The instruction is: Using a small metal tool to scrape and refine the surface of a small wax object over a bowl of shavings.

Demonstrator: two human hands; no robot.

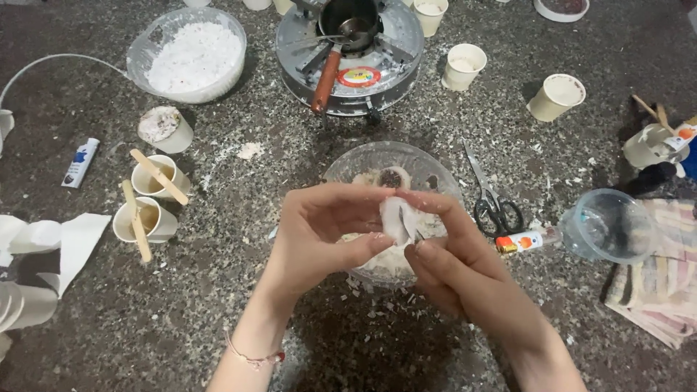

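Observation:
My left hand [323, 232] and my right hand [454, 261] meet above a clear glass bowl [363, 163] that holds white flakes and a dark lump. Both pinch one small white piece [398, 218] between thumbs and fingertips, held just over the bowl's near side. A thin bracelet circles my left wrist. White crumbs lie scattered on the dark speckled counter below my hands.
A small stove with a red-handled pot [350, 51] stands behind the bowl. A bowl of white flakes [190, 51] is back left. Paper cups with wooden sticks [149, 199] sit left. Scissors [494, 196], a lighter [524, 241], a clear cup [606, 225] and a striped cloth [664, 276] lie right.

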